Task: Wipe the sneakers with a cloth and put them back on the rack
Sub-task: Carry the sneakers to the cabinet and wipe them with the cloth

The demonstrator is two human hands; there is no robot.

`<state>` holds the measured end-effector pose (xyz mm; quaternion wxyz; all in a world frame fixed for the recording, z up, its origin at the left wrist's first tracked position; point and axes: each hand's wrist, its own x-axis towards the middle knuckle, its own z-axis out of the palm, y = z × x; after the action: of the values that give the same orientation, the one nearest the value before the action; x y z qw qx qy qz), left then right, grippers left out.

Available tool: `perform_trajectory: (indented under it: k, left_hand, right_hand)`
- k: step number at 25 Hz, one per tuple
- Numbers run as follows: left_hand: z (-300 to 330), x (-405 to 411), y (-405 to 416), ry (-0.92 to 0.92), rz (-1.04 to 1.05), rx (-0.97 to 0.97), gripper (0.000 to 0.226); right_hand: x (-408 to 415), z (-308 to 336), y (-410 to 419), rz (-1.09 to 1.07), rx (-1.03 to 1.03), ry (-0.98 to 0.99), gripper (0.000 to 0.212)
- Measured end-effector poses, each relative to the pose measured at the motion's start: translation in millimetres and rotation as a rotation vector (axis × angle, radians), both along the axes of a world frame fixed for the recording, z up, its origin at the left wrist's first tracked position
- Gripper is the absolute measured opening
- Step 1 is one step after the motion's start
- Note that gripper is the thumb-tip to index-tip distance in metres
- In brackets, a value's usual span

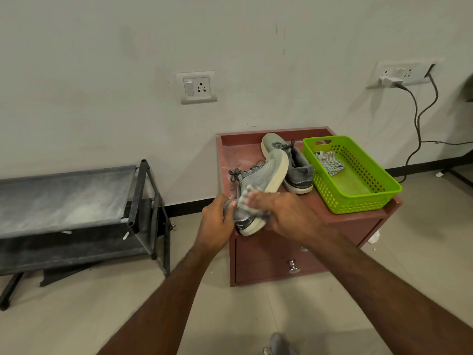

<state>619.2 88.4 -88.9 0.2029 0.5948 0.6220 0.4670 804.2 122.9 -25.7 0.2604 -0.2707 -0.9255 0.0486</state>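
A grey sneaker (265,175) with a pale sole is tilted on its side above the front left of the red cabinet (258,254). My left hand (216,221) grips its heel end. My right hand (286,213) presses a grey cloth (247,201) against the heel area, fingers curled round the cloth. The second grey sneaker (294,165) lies on the cabinet top behind it. The black shoe rack (66,198) stands on the floor to the left, its dusty top shelf bare.
A green plastic basket (358,198) with a striped cloth (329,162) inside sits on the cabinet's right side. Wall sockets and black cables hang at the right. A grey object (280,344) shows at the bottom edge on the tiled floor.
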Motion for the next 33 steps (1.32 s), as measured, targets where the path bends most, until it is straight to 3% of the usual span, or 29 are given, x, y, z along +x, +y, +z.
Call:
perform_trajectory:
  k: [2, 3, 5, 7, 10, 13, 17, 19, 21, 23, 26, 28, 33]
  left_hand:
    - [1.4, -1.1, 0.3, 0.007, 0.011, 0.007, 0.017]
    - [2.3, -1.2, 1.4, -0.004, 0.016, -0.001, 0.018]
    - [4.3, 1.6, 2.5, -0.040, 0.026, -0.037, 0.021]
    - [4.2, 3.9, 1.9, -0.042, 0.034, -0.044, 0.022]
    - [7.6, 8.3, -1.4, -0.001, 0.021, -0.030, 0.020]
    - [6.1, 9.0, 0.1, 0.008, 0.050, -0.032, 0.021]
    - [5.3, 8.6, 0.3, 0.035, 0.036, -0.025, 0.021]
    - [9.2, 5.7, 1.8, 0.024, 0.018, -0.055, 0.023]
    - [11.6, 1.9, 2.9, -0.001, -0.015, -0.088, 0.024]
    - [10.9, 0.5, 3.0, 0.010, -0.022, -0.095, 0.025]
    - [8.7, 2.0, 2.8, 0.020, -0.007, -0.077, 0.026]
    - [9.7, 5.1, 3.3, 0.024, 0.002, -0.069, 0.025]
    - [12.1, 3.8, -2.0, 0.016, 0.009, -0.048, 0.019]
  right_hand:
    - [14.0, 3.6, -19.1, 0.115, -0.193, -0.029, 0.052]
    - [18.4, 5.1, -22.4, 0.065, -0.342, 0.043, 0.056]
    - [30.0, -0.4, -10.2, -0.181, -0.454, 0.288, 0.061]
    - [33.5, -9.8, 8.6, -0.364, -0.339, 0.394, 0.062]
    - [22.3, -19.0, 15.9, -0.481, -0.266, 0.343, 0.058]
    - [2.9, -16.7, -7.1, -0.294, -0.191, 0.253, 0.054]
    - [13.9, -17.2, -33.6, 0.036, -0.155, -0.081, 0.058]
    - [29.0, -14.6, -37.9, 0.033, -0.312, 0.087, 0.061]
    - [43.1, -6.5, -29.0, -0.159, -0.478, 0.421, 0.063]
    - [52.5, -8.2, -8.3, -0.353, -0.432, 0.564, 0.055]
    - [35.9, -22.1, 10.8, -0.470, -0.290, 0.367, 0.056]
    - [21.8, -26.2, 13.8, -0.435, -0.220, 0.289, 0.057]
    - [24.4, -9.0, -28.6, -0.015, -0.338, 0.015, 0.061]
